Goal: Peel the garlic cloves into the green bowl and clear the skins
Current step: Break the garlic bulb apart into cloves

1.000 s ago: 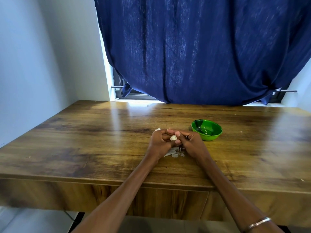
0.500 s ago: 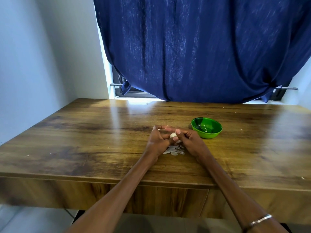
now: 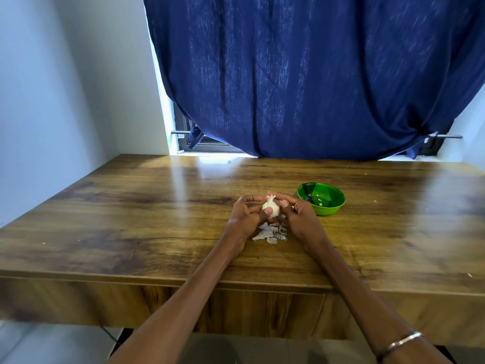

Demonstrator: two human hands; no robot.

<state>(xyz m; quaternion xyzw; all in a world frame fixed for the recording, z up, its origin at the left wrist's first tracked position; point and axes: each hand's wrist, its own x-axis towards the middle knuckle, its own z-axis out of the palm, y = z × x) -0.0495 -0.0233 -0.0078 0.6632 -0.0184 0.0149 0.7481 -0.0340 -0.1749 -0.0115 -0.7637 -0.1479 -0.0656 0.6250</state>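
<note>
The garlic head (image 3: pixel 270 207) shows only its top tuft and pale middle; its underside and far flank are covered by the fingers of the hands, the left hand (image 3: pixel 245 216) and the right hand (image 3: pixel 298 216), curled round it. Just beneath the garlic head, the pile of skins (image 3: pixel 270 233) is partly hidden under both palms, so its full spread cannot be told. To the right of the garlic head, the green bowl (image 3: pixel 321 198) holds something small and pale, too small to identify. The surface (image 3: pixel 131 219) is cut off at the left and right edges, and both forearms run out at the bottom edge.
</note>
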